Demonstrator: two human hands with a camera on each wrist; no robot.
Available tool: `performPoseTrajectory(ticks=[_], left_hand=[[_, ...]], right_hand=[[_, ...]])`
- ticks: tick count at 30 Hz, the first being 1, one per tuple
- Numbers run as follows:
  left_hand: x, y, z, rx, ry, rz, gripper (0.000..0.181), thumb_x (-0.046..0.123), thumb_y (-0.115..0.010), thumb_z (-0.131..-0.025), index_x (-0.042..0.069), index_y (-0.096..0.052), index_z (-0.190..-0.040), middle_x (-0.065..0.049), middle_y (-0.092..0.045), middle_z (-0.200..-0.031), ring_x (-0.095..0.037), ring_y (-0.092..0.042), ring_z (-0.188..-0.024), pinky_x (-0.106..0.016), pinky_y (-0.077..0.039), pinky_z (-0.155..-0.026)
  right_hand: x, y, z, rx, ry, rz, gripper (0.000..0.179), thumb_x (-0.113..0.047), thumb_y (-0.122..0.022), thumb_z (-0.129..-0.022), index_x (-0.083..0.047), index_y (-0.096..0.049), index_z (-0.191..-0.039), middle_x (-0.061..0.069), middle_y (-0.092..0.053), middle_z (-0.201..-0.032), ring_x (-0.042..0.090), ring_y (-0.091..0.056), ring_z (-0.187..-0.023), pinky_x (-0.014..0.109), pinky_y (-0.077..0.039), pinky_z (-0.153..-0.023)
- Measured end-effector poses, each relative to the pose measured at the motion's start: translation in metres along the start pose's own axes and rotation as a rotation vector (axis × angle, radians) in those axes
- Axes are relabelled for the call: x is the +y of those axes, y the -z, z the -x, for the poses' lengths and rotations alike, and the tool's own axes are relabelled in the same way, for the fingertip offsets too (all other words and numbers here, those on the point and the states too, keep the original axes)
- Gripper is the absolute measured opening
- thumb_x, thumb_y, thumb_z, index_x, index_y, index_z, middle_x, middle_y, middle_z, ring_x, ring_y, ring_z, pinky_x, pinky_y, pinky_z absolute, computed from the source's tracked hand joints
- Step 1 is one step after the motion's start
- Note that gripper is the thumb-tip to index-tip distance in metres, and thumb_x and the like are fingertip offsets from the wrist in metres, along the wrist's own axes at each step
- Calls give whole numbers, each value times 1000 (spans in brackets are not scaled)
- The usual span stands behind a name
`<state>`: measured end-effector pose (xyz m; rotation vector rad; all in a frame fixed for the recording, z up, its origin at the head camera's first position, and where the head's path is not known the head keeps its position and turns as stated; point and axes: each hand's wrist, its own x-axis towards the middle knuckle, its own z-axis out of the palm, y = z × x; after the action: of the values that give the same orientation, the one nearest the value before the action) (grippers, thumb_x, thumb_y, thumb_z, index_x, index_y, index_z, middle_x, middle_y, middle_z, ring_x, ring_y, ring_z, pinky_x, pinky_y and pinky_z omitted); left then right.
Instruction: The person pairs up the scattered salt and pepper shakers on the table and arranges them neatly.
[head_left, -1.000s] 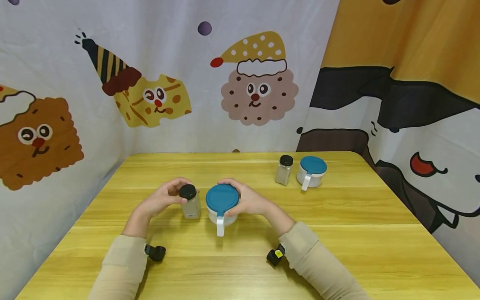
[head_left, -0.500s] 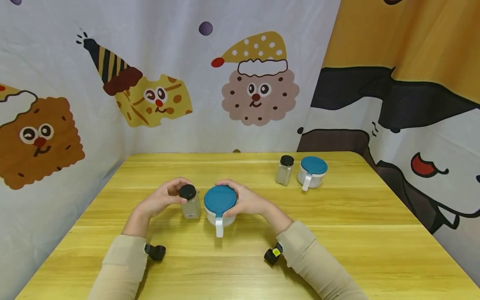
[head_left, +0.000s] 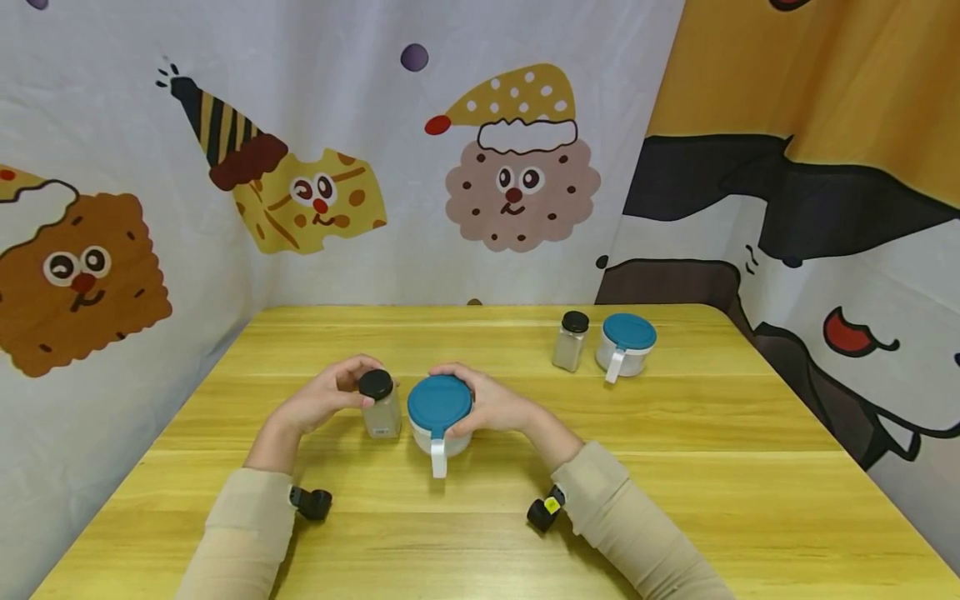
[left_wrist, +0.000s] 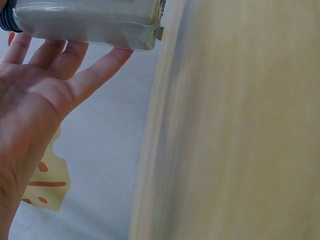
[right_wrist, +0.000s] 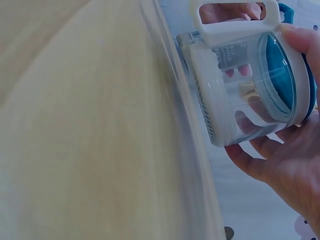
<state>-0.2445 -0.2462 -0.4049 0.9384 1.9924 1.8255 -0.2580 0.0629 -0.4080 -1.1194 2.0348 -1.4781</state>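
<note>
My left hand (head_left: 327, 393) holds a square glass shaker jar (head_left: 384, 417) with a black cap, thumb near the cap and fingers behind it. In the left wrist view, the jar (left_wrist: 90, 22) lies along the fingertips and pale contents show through the glass. Just to its right, my right hand (head_left: 491, 402) grips a seasoning pot (head_left: 440, 404) with a blue lid and a white handle pointing toward me. Seen from the right wrist, this pot (right_wrist: 250, 90) has a clear body with some white contents at its base, and fingers curl beneath it.
Farther back on the right of the wooden table (head_left: 675, 500) stand a second black-capped shaker jar (head_left: 570, 346) and a second blue-lidded pot (head_left: 625, 354), side by side. A patterned curtain (head_left: 337, 275) hangs behind the table's far edge.
My right hand has shifted the blue-lidded pot slightly left, toward the shaker jar, and a little nearer to me. The left hand and its jar stay almost where they were.
</note>
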Motion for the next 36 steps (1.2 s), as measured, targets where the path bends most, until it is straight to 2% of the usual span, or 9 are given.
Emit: performPoseTrajectory(ticks=[6,15,20,28,36], left_hand=[[0,0,1,1,-1,-2,35,-7,-61,-87,-2,-52,-121,-11,-62,-116,-24,-58,-107,-34,-48,-86],[0,1,2,-9,-12,4,35,-8,-60,-87,-1,-52,-120,-11,-61,-115,-24,-58,-107,-33,-48,-86],[-1,3,2,-31,-17,35,34,-7,-60,-88,-1,-51,-121,-14,-60,-120,-26,-57,-113,-34,-47,-89],[-2,5,3,-23,5,22,36,-7,-61,-87,-2,-51,-121,-15,-60,-119,-27,-57,-112,-34,-47,-88],[-4,6,2,-47,9,28,35,-7,-61,-87,-1,-51,-120,-19,-59,-121,-27,-57,-111,-34,-47,-88]], right_hand=[[0,-2,-2,-5,-3,2,84,-3,-80,-70,-9,-38,-142,7,-49,-133,19,-50,-117,35,-42,-96],[2,-5,-3,-3,-17,-1,83,-4,-81,-70,-15,-41,-141,6,-50,-132,18,-50,-117,34,-41,-96],[3,-5,-3,-1,-41,-4,83,-4,-81,-70,-16,-41,-141,5,-49,-133,18,-49,-117,34,-41,-97],[6,-6,-4,-14,-51,0,84,-5,-82,-70,-18,-40,-141,5,-49,-134,18,-49,-118,34,-41,-96],[10,-6,-4,-16,-45,6,84,-6,-82,-71,-18,-39,-142,5,-49,-134,19,-48,-119,34,-41,-97]])
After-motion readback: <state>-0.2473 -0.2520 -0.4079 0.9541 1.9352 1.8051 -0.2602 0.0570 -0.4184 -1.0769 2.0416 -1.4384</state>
